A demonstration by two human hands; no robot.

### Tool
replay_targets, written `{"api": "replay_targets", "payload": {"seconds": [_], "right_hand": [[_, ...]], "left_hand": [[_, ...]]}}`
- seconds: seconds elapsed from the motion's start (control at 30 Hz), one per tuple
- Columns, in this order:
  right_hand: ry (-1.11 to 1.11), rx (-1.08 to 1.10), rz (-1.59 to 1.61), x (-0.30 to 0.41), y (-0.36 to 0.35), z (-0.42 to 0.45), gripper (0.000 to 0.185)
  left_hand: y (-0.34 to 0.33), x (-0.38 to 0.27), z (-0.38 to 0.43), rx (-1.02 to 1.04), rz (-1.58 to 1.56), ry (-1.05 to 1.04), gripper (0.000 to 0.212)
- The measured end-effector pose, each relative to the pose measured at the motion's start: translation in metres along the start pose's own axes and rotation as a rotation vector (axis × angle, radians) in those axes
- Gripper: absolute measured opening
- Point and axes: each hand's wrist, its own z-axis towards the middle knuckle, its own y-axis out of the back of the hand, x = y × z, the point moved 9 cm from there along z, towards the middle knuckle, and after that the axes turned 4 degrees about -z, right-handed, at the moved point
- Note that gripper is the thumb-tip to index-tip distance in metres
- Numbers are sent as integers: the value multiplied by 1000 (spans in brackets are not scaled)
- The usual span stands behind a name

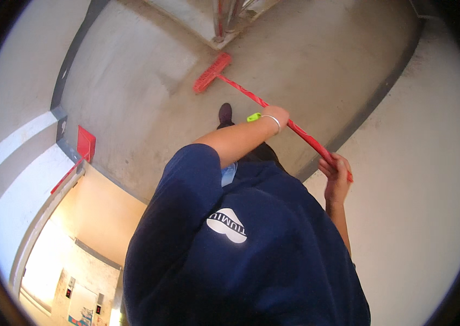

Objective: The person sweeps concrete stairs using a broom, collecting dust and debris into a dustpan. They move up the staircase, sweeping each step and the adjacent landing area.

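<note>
A red broom [250,95] slants across the front of my body, its head [212,73] down on the concrete floor. My left hand [277,115] is wrapped around the middle of the handle. At the upper end of the handle, my right hand [338,173] has its fingers closed near the tip. A white band [272,122] circles my left wrist, and a small bright green item [253,117] shows beside it; what it is I cannot tell. My dark shoe [225,113] stands on the floor behind the broom head.
A red long-handled dustpan [86,142] stands by the wall corner at left. Ahead, metal pipes [226,20] rise from a pale raised base [191,18]. A pale wall with a dark base strip [360,124] runs along my right. A lit opening [50,244] lies at lower left.
</note>
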Motion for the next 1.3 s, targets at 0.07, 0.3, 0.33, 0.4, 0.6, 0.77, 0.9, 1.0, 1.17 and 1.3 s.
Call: {"api": "replay_targets", "payload": {"seconds": [0.07, 0.3, 0.33, 0.4, 0.6, 0.77, 0.9, 1.0, 1.17, 1.3], "right_hand": [[39, -58, 15, 11, 29, -22, 31], [130, -250, 107, 13, 66, -81, 41], [180, -294, 141, 14, 58, -83, 40], [204, -343, 201, 3, 43, -72, 43], [180, -182, 95, -65, -75, 22, 45], [282, -102, 4, -77, -102, 37, 38], [106, -33, 79, -72, -67, -12, 35], [54, -86, 107, -78, -18, -58, 33], [88, -194, 157, -48, 25, -103, 41], [136, -213, 164, -61, 19, -97, 40]], "left_hand": [[4, -42, -3, 31, 19, -99, 22], [39, -119, 5, 55, 184, -293, 19], [45, -127, 15, 27, 199, -343, 18], [54, -129, 39, -22, 268, -402, 18], [67, -24, 144, -131, 339, -136, 20], [59, 30, 138, -7, 378, -166, 23], [-5, 29, 76, 66, 371, -112, 26], [-33, -17, 33, 33, 364, -204, 21], [-34, -80, -13, 152, 169, -338, 23], [-29, -78, 3, 119, 219, -257, 27]]}}
